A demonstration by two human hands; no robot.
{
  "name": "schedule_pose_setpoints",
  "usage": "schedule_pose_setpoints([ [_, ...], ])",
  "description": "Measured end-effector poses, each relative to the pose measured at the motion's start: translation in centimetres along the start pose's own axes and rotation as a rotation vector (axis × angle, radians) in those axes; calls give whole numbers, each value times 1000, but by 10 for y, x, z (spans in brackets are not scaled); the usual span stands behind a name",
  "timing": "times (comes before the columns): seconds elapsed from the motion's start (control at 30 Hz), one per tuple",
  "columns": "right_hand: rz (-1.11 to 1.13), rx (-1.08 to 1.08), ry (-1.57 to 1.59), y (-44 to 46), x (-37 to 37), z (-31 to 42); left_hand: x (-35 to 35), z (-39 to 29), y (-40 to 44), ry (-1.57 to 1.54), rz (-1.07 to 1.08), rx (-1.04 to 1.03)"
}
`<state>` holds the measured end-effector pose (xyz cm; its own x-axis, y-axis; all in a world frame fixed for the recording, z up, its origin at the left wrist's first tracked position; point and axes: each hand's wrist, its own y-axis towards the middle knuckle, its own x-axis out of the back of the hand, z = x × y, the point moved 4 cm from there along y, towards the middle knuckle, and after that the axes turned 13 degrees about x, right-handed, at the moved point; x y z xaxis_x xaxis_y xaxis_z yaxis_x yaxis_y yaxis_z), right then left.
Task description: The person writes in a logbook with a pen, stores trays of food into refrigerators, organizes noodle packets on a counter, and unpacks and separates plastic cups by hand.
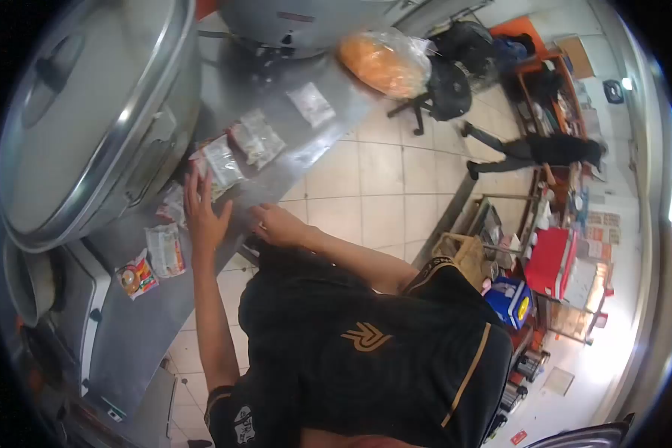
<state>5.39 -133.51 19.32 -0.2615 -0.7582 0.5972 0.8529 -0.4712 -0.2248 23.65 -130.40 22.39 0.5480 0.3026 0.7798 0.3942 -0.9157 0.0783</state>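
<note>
My left hand (207, 218) is spread beside a packet (222, 163) on the table (131, 351), ten o'clock. My right hand (276, 226), at the left's three o'clock, is curled; contents undetermined.

Packets (257, 140) in a row on counter (138, 351), pot (89, 119) to their left, bag (384, 63) at counter's far end, chair (449, 91) beyond bag on floor (381, 172), person (552, 150) farther right
</note>
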Motion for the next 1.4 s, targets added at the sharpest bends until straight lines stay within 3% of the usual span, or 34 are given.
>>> schedule_pose_setpoints([
  [0.07, 84, 197, -74, 37, -18, 21, 13, 34, -24, -59, -74, 128],
  [0.13, -42, 442, -148, 70, -45, 41, 22, 84, -69, -87, -204, 316],
  [0.27, -143, 755, -458, 128, -86, 83, 37, 107, -102, 217, -199, 410],
  [0.37, -27, 539, -590, 144, -115, 62, 28, 109, -111, 281, -196, 522],
  [0.53, -181, 527, -334, 121, -84, 67, 19, 118, -101, 375, -384, 606],
  [0.63, -230, 573, -212, 109, -68, 70, 24, 115, -89, 335, -333, 907],
  [0.67, -230, 592, -215, 104, -63, 71, 24, 117, -86, 355, -382, 887],
  [0.7, -232, 610, -218, 99, -57, 74, 24, 120, -83, 164, -388, 902],
  [0.73, -171, 358, -80, 93, -53, 71, 26, 121, -80, -27, -394, 911],
  [0.8, -223, 370, -62, 76, -46, 70, 21, 128, -74, -403, -406, 857],
  [0.93, -155, 482, -153, 53, -20, 92, -23, 104, -47, -210, -351, 621],
  [1.0, -170, 455, -77, 46, -29, 55, -36, 80, -39, -176, -338, 672],
  [1.03, -195, 423, -10, 46, -38, 32, -39, 77, -35, -115, -306, 579],
  [1.1, -199, 432, -94, 40, -41, 17, -14, 68, -36, -113, -270, 693],
  [1.17, -177, 451, -128, 42, -43, 19, 13, 104, -50, -58, -402, 815],
  [1.27, -152, 453, -141, 37, -37, 23, 50, 166, -95, 275, -594, 1114],
  [1.3, -150, 478, -157, 36, -38, 25, 56, 190, -108, 168, -698, 1126],
  [1.4, -169, 553, -201, 46, -37, 33, 65, 237, -119, 231, -672, 899],
])
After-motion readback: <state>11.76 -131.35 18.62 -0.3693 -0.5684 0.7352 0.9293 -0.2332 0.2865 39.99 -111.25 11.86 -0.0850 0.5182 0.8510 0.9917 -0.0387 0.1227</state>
